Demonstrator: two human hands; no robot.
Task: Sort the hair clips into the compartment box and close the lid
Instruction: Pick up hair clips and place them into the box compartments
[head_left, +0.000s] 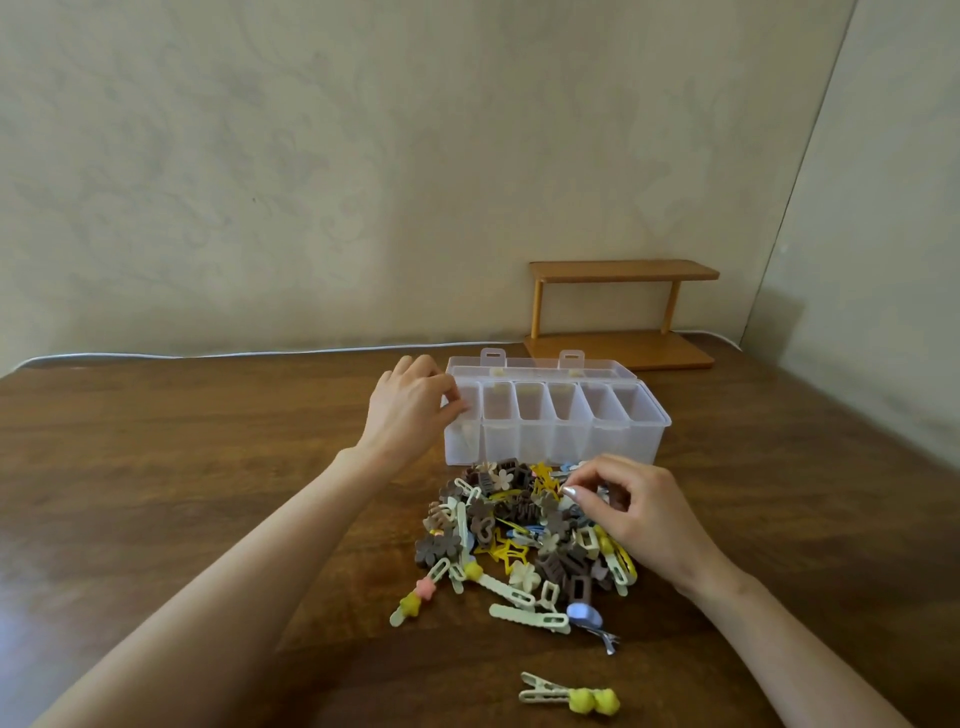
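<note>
A clear compartment box (571, 441) stands on the wooden table, its lid (597, 368) folded open behind it. Several of its compartments look empty; something cream shows through the leftmost wall. A pile of hair clips (519, 535), brown, cream, yellow and blue, lies right in front of the box. My left hand (410, 410) is at the box's left end, fingers curled over the leftmost compartment; what they hold is hidden. My right hand (628, 509) reaches into the pile's upper right, thumb and forefinger pinching a clip there.
One cream clip with yellow pom-poms (571, 696) lies apart near the table's front. A small wooden shelf (623, 317) stands at the back right against the wall. A white cable (208, 356) runs along the table's back edge.
</note>
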